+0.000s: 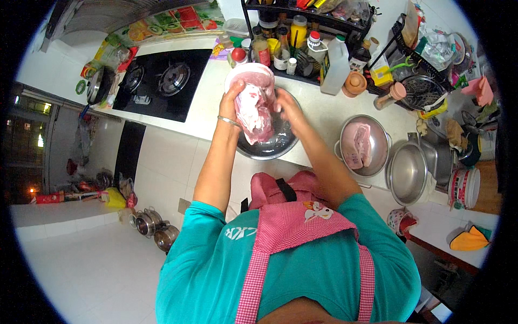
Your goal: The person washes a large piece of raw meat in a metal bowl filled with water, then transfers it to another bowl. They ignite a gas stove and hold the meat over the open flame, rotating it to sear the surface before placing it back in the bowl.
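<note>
A large slab of raw pork (pixel 256 108), pink with white fat, is held up over a round metal basin (pixel 288 148) on the counter. My left hand (pixel 231 101) grips the slab's left edge, thumb across its face and a bracelet at the wrist. Close by the slab's right edge is my right hand (pixel 290 112), fingers apart and slightly blurred; whether the fingertips touch the meat I cannot tell. The basin's dark, shiny inside shows below the slab. To the right, another piece of pork (pixel 357 146) lies in a two-handled metal pot (pixel 384 141).
An empty-looking metal bowl (pixel 406 175) stands beside the sink (pixel 436 159). Bottles and a white jug (pixel 334 67) line the back under a black rack (pixel 318 19). At the left is a black gas hob (pixel 162 83). A wooden-capped jar (pixel 391 94) stands near the back right.
</note>
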### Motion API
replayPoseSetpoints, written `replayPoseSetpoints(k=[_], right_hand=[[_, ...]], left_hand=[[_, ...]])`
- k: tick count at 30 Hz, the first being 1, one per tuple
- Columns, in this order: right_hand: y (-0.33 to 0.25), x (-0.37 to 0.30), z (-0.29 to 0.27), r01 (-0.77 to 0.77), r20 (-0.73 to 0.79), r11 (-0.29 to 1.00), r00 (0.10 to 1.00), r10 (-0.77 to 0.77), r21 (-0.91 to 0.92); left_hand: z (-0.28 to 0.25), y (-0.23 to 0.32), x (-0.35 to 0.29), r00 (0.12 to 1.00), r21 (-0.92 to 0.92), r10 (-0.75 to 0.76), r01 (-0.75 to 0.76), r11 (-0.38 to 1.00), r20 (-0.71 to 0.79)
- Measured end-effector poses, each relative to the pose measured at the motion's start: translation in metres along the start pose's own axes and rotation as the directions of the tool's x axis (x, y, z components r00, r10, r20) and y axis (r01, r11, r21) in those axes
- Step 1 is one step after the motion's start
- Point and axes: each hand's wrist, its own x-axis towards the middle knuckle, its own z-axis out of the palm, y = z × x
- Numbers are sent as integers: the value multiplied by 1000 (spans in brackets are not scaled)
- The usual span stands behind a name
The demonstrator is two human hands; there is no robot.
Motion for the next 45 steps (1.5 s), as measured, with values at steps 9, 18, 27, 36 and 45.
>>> replayPoseSetpoints(k=[9,18,27,36,45], right_hand=[[-67,29,10,330,282,941,899,-336,71],[-71,24,31,328,51,942,942,-332,72],[-81,17,37,247,13,964,968,-249,101],[-86,5,45,233,28,933,968,-250,273],[-89,1,49,270,31,908,955,-295,322]], left_hand=[[-1,2,3,990,13,-97,96,995,99],[1,16,5,995,127,-66,57,990,69],[0,12,9,993,-18,-71,73,997,92],[-4,7,10,994,-49,-51,56,997,94],[3,7,5,995,-47,-11,16,999,103]])
